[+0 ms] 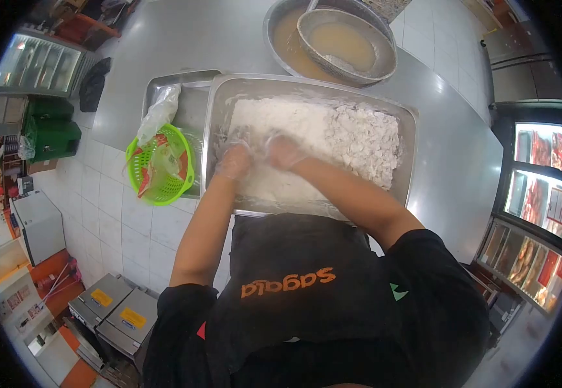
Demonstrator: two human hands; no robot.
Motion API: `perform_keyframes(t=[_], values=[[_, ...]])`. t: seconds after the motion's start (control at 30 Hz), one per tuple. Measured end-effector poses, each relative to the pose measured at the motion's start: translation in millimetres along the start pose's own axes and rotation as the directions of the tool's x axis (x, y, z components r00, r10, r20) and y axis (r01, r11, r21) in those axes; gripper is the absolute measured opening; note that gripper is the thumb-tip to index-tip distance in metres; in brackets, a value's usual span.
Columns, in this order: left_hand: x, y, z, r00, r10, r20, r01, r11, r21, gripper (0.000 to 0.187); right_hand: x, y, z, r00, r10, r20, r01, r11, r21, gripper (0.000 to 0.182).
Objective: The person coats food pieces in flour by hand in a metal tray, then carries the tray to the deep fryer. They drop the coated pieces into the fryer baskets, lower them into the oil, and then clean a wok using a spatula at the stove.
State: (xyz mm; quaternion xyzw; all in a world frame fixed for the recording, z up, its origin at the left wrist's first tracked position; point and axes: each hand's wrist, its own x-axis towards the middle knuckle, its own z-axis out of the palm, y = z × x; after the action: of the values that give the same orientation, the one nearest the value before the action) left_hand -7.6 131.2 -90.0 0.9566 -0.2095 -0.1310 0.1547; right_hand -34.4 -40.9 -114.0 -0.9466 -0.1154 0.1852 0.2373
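Observation:
A large metal tray [413, 149] holds white flour [294, 116], with clumpy floured pieces [365, 142] on its right side. My left hand [234, 158], in a clear glove, is down in the flour near the tray's left wall. Close to its right, my right hand [282, 150], also gloved, reaches into the flour. Both hands are blurred, and flour covers the fingers, so what they hold, if anything, is hidden. The two hands are apart from each other.
Left of the tray, a green basket [187, 169] holds plastic bags with red parts. A smaller metal tray [193, 97] bears a plastic bag [163, 113]. Behind stands a large bowl [269, 39] of cloudy liquid with a strainer [384, 55] in it. Display fridges [533, 200] stand right.

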Motion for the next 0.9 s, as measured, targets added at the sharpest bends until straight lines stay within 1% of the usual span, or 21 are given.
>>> perform_keyframes(t=[0.03, 0.1, 0.13, 0.17, 0.2, 0.23, 0.3, 0.33, 0.4, 0.47, 0.5, 0.53, 0.6, 0.67, 0.7, 0.73, 0.77, 0.8, 0.83, 0.87, 0.9], values=[[-0.5, 3.3, -0.9, 0.999, -0.017, 0.032, 0.016, 1.0, 0.021, 0.046, -20.5, -22.6, -19.9, 0.991, -0.116, -0.071, 0.11, 0.99, -0.084, 0.016], [-2.8, 5.2, -6.4, 0.995, 0.02, 0.094, -0.03, 0.994, 0.105, 0.042, -18.4, -20.4, 26.8, 0.988, -0.108, 0.113, 0.115, 0.991, -0.063, 0.019], [-1.8, -3.4, -0.4, 0.989, 0.027, 0.146, -0.04, 0.995, 0.091, 0.038, -18.8, -27.4, 29.0, 0.973, -0.105, 0.204, 0.118, 0.992, -0.053, 0.02], [-3.2, -15.1, 10.2, 0.979, 0.031, 0.2, -0.047, 0.996, 0.075, 0.035, -25.1, -26.2, 29.0, 0.965, -0.133, 0.226, 0.117, 0.99, 0.08, 0.022], [-5.4, -21.9, 18.8, 0.966, 0.038, 0.257, -0.054, 0.997, 0.055, 0.032, -43.0, -33.5, -1.4, 0.956, -0.16, 0.247, 0.108, 0.971, 0.213, 0.024], [-7.3, -18.4, 14.3, 0.952, 0.038, 0.304, -0.047, 0.999, 0.024, 0.032, -58.2, -33.4, -19.3, 0.946, -0.186, 0.266, 0.088, 0.936, 0.342, 0.026], [-7.6, -4.7, -0.9, 0.917, 0.047, 0.397, -0.033, 0.999, -0.042, 0.034, -65.9, -6.0, -18.8, 0.957, -0.262, 0.123, 0.185, 0.88, 0.438, 0.026], [-5.0, -5.9, 4.4, 0.884, 0.095, 0.458, -0.081, 0.995, -0.051, 0.037, -69.5, 5.4, -25.0, 0.955, -0.291, 0.048, 0.234, 0.846, 0.479, 0.027], [-2.0, -9.0, 13.0, 0.797, 0.188, 0.574, -0.175, 0.981, -0.078, 0.041, -82.9, 26.1, -43.5, 0.994, -0.088, 0.072, 0.049, 0.906, 0.42, 0.027], [-7.3, 12.1, -4.4, 0.796, 0.061, 0.602, -0.036, 0.998, -0.054, 0.044, -102.4, 50.0, -47.2, 0.971, 0.065, 0.229, -0.106, 0.98, 0.17, 0.028], [-10.8, 22.8, -12.0, 0.791, -0.002, 0.612, 0.029, 0.999, -0.035, 0.045, -106.4, 57.0, -47.6, 0.947, 0.153, 0.284, -0.169, 0.985, 0.034, 0.029], [-20.0, 29.1, -12.5, 0.824, 0.013, 0.567, 0.03, 0.997, -0.068, 0.045, -105.4, 63.2, -32.9, 0.937, 0.048, 0.346, -0.041, 0.999, -0.027, 0.029], [-44.9, 40.8, -13.7, 0.88, 0.042, 0.474, 0.025, 0.991, -0.133, 0.045, -106.2, 77.1, 18.5, 0.865, -0.138, 0.482, 0.222, 0.967, -0.122, 0.029], [-48.8, 50.5, -22.4, 0.812, 0.053, 0.581, 0.04, 0.988, -0.147, 0.042, -100.0, 57.3, 37.6, 0.874, -0.338, 0.349, 0.328, 0.94, 0.09, 0.031], [-46.0, 52.6, -27.7, 0.778, 0.055, 0.626, 0.053, 0.987, -0.152, 0.041, -92.4, 52.6, 57.6, 0.936, -0.194, 0.292, 0.143, 0.972, 0.189, 0.032], [-36.3, 51.9, -29.5, 0.662, 0.212, 0.719, -0.18, 0.976, -0.122, 0.04, -82.1, 51.1, 83.7, 0.967, -0.04, 0.25, -0.037, 0.955, 0.295, 0.032], [-22.2, 48.4, -28.0, 0.499, 0.325, 0.803, -0.403, 0.908, -0.117, 0.04, -70.5, 48.2, 95.7, 0.967, 0.119, 0.226, -0.205, 0.89, 0.407, 0.033], [-19.9, 30.1, -15.7, 0.602, 0.324, 0.73, -0.369, 0.924, -0.106, 0.038, -65.8, 31.5, 62.6, 0.959, 0.158, 0.237, -0.248, 0.874, 0.419, 0.033], [-17.7, 11.8, -3.5, 0.697, 0.317, 0.643, -0.331, 0.938, -0.103, 0.036, -71.1, 1.6, -5.2, 0.948, 0.197, 0.251, -0.292, 0.854, 0.43, 0.034], [-15.5, -6.4, 8.7, 0.779, 0.305, 0.548, -0.295, 0.949, -0.11, 0.034, -71.3, -13.5, -45.2, 0.933, 0.235, 0.271, -0.337, 0.832, 0.44, 0.034], [-14.1, -22.1, 23.1, 0.9, 0.133, 0.414, -0.061, 0.981, -0.182, 0.032, -59.2, -2.1, -38.5, 0.938, 0.295, 0.183, -0.347, 0.783, 0.517, 0.033]])
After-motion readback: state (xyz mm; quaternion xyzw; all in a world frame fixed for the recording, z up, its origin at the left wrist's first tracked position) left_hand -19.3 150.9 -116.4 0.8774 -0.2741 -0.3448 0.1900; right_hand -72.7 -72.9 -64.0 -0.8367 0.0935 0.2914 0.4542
